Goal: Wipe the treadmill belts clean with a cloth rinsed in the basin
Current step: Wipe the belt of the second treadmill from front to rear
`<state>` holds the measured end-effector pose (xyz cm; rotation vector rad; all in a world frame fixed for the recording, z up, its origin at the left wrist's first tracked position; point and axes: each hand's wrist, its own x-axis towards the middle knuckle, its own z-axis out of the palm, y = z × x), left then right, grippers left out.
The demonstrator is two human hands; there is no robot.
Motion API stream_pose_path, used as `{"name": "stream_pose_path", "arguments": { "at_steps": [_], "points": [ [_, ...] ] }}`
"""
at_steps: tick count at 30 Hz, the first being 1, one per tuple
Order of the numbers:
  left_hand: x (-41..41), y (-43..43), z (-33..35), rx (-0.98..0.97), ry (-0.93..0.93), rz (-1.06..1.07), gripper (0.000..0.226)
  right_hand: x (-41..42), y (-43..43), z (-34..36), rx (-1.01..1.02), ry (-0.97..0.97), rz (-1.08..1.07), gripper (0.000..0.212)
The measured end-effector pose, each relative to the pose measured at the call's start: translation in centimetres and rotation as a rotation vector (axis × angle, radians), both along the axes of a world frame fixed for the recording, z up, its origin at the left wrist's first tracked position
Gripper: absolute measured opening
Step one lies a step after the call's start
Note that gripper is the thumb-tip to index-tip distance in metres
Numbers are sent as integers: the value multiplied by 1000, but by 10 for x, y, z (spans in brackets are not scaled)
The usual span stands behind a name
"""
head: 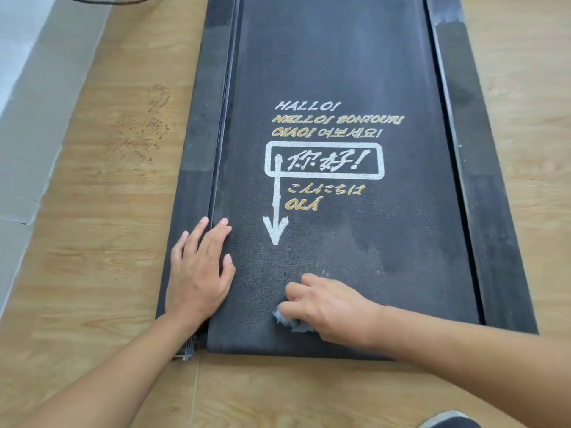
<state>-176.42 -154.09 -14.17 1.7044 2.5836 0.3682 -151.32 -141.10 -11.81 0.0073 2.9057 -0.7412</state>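
Treadmill belt (340,72): wiping under way at the near end; dull grey haze beside the printed arrow suggests most remains. Right hand (327,307), fingers clenched on the cloth (289,323), on the belt; left hand (197,273) flat, fingers released, over the side rail (200,118); basin not in view

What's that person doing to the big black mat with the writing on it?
That is a treadmill belt, and a person is wiping it. The right hand grips a small bluish cloth and presses it on the belt's near end, close to the printed arrow. The left hand rests flat across the belt's left edge and the side rail.
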Motion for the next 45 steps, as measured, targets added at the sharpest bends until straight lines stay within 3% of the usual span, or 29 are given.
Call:
{"name": "stream_pose_path", "arguments": {
  "at_steps": [3,5,8,11,14,17,19,22,25,27,29,33,36,40,45],
  "points": [
    [0,0,-2,-3,-11,1,50,-33,84,-6,103,136,-287,14],
    [3,-2,-2,-2,-10,9,51,-49,147,0,139,119,-483,24],
    [10,1,-3,6,-1,19,57,-54,170,10,156,85,-601,12],
    [14,1,-7,-2,50,15,60,-24,96,3,84,113,-510,20],
    [12,1,-10,-15,79,8,62,25,-7,-2,43,28,-183,26],
    [13,2,-10,-14,111,19,63,37,-18,-3,48,-12,-79,30],
    [15,3,-11,-18,110,15,62,21,22,-3,116,17,-180,30],
    [13,0,-12,-30,111,22,61,-11,114,0,126,94,-499,31],
    [14,-1,-13,-23,128,8,59,-28,180,12,145,39,-673,21],
    [13,1,-14,-19,130,10,59,-29,173,17,166,35,-700,11],
    [14,1,-14,-11,122,22,64,-12,131,11,137,41,-668,19],
    [14,0,-15,6,115,24,68,63,10,3,49,-37,-252,38],
    [13,0,-15,10,124,16,67,79,7,1,75,-76,-115,36],
    [14,0,-16,4,122,7,64,36,90,4,144,52,-309,4],
    [16,0,-12,9,95,15,64,1,177,4,135,88,-654,12]
  ]
}}
